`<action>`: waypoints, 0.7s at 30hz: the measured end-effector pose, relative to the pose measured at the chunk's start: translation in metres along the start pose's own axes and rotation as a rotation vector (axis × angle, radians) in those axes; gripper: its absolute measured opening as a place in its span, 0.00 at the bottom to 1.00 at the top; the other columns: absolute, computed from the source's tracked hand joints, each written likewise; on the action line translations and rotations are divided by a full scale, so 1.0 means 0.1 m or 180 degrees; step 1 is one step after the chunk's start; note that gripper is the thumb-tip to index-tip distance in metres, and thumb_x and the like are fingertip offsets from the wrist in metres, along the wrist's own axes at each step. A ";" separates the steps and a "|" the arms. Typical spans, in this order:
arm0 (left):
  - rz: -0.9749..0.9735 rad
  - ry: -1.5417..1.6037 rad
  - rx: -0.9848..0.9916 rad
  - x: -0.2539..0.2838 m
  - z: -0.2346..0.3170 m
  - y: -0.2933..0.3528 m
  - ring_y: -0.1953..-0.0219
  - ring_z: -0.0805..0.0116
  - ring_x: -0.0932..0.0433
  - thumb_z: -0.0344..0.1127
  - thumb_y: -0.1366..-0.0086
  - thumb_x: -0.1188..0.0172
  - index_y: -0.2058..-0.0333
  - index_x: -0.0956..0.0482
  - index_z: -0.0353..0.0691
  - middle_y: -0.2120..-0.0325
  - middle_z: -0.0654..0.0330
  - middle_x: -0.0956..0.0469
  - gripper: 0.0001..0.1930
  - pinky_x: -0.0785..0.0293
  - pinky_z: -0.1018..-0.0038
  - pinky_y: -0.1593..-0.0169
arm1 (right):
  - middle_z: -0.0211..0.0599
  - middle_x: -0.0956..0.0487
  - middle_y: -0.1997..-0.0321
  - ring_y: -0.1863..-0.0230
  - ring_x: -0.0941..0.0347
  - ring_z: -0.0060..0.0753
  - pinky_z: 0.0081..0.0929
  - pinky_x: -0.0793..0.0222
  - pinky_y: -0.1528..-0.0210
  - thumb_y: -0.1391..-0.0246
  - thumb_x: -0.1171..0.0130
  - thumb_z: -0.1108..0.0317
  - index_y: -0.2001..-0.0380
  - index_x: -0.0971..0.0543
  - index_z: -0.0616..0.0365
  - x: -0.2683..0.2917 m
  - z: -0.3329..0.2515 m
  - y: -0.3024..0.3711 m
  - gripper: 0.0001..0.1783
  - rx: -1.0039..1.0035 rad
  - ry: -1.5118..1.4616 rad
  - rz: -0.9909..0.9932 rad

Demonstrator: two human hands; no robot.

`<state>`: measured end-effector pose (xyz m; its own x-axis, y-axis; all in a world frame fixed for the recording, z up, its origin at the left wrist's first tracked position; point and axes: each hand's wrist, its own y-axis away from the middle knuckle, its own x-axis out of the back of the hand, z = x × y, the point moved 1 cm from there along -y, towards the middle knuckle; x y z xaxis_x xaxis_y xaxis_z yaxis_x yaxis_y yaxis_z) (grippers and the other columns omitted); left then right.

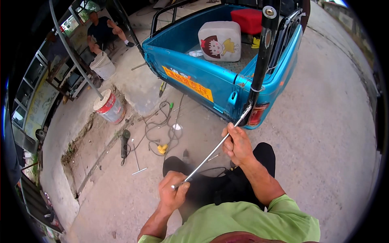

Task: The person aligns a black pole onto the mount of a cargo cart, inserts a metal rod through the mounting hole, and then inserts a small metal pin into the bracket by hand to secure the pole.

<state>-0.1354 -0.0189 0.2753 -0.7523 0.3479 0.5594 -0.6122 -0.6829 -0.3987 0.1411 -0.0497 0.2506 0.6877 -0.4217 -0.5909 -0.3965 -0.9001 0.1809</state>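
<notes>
Metal rod (pixel 208 156) at the black post's (pixel 264 52) foot.
My left fingers (pixel 173 178) and right fingers (pixel 233 130) grip it (slantwise); an off-line push could slip its tip into the red tail lamp (pixel 257 115).

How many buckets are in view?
2, both left of the blue cargo bed: a white bucket near the seated person, and a red-and-white bucket nearer the camera. Others may be hidden in the shaded background.

A long, shiny metal rod (pixel 208 156) slants up rightward, far end at a black post (pixel 263 52).
</notes>
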 end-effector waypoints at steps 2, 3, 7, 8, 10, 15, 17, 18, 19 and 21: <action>0.0162 0.0789 0.0421 -0.16 -0.04 0.02 0.75 0.54 0.25 0.58 0.24 0.52 0.76 0.21 0.32 0.78 0.54 0.25 0.33 0.29 0.65 0.70 | 0.24 0.37 0.87 0.89 0.43 0.20 0.20 0.44 0.84 0.25 0.55 0.50 0.67 0.27 0.57 -0.02 -0.02 0.02 0.22 -0.0013 -0.0041 -0.0021; 0.0000 0.2785 0.1692 -0.20 -0.10 0.08 0.77 0.56 0.28 0.60 0.24 0.56 0.78 0.23 0.34 0.80 0.55 0.27 0.35 0.32 0.64 0.72 | 0.24 0.37 0.87 0.89 0.43 0.20 0.20 0.44 0.84 0.25 0.54 0.50 0.67 0.27 0.57 -0.04 -0.05 0.03 0.22 0.0008 -0.0008 -0.0008; -0.0357 0.5043 0.3081 -0.35 -0.17 0.15 0.83 0.59 0.35 0.65 0.24 0.65 0.82 0.28 0.37 0.83 0.56 0.32 0.40 0.38 0.63 0.75 | 0.24 0.38 0.88 0.90 0.43 0.20 0.20 0.45 0.84 0.25 0.54 0.50 0.68 0.27 0.57 0.02 -0.03 -0.01 0.23 0.0047 -0.0036 0.0014; -0.0254 0.4943 0.3235 -0.37 -0.18 0.17 0.83 0.58 0.35 0.65 0.24 0.65 0.82 0.28 0.36 0.83 0.55 0.32 0.39 0.38 0.63 0.75 | 0.24 0.38 0.88 0.90 0.43 0.20 0.20 0.45 0.84 0.25 0.54 0.50 0.68 0.27 0.57 0.03 -0.03 -0.01 0.23 0.0054 -0.0049 0.0006; -0.0206 0.4739 0.3231 -0.34 -0.09 0.20 0.81 0.60 0.31 0.62 0.23 0.59 0.77 0.24 0.35 0.82 0.57 0.31 0.35 0.33 0.64 0.73 | 0.24 0.38 0.88 0.90 0.44 0.19 0.20 0.44 0.84 0.25 0.54 0.50 0.68 0.27 0.57 0.07 -0.02 -0.01 0.23 0.0052 -0.0124 0.0030; 0.0489 0.0997 0.1285 -0.04 -0.04 0.26 0.67 0.65 0.21 0.36 0.33 0.37 0.58 0.21 0.34 0.64 0.51 0.22 0.12 0.23 0.71 0.62 | 0.24 0.38 0.88 0.89 0.44 0.20 0.20 0.44 0.84 0.25 0.54 0.50 0.68 0.27 0.57 0.05 -0.06 0.00 0.22 0.0042 -0.0185 -0.0030; 0.0770 -0.0249 0.0202 0.04 0.08 0.14 0.64 0.62 0.21 0.22 0.49 0.28 0.57 0.20 0.33 0.51 0.47 0.24 0.19 0.22 0.69 0.59 | 0.25 0.39 0.87 0.89 0.43 0.21 0.21 0.45 0.84 0.25 0.55 0.50 0.67 0.27 0.57 0.04 -0.05 -0.01 0.22 0.0024 -0.0186 -0.0081; 0.0764 -0.0251 0.0206 0.05 0.11 0.12 0.64 0.62 0.21 0.22 0.49 0.28 0.57 0.20 0.33 0.51 0.47 0.24 0.19 0.22 0.69 0.59 | 0.25 0.38 0.87 0.89 0.43 0.21 0.21 0.45 0.84 0.26 0.54 0.50 0.67 0.27 0.57 0.03 -0.07 0.00 0.22 0.0031 -0.0205 -0.0092; 0.0462 -0.0654 -0.0101 0.04 0.15 0.10 0.63 0.62 0.21 0.25 0.46 0.28 0.55 0.20 0.34 0.53 0.49 0.24 0.19 0.22 0.68 0.58 | 0.25 0.38 0.87 0.89 0.42 0.21 0.20 0.45 0.84 0.26 0.54 0.49 0.67 0.27 0.57 0.03 -0.07 0.00 0.23 0.0035 -0.0227 -0.0110; 0.0109 -0.0792 -0.0399 0.00 0.12 0.05 0.63 0.61 0.21 0.33 0.38 0.31 0.56 0.18 0.33 0.62 0.52 0.21 0.14 0.23 0.66 0.59 | 0.25 0.38 0.87 0.89 0.42 0.20 0.20 0.45 0.84 0.26 0.53 0.49 0.67 0.27 0.57 0.05 -0.07 0.02 0.23 0.0003 -0.0221 -0.0081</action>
<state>-0.1358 -0.0298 0.2818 -0.6997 0.1470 0.6992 -0.6245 -0.6013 -0.4984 0.1480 -0.0539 0.2535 0.6538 -0.3900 -0.6484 -0.3800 -0.9103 0.1643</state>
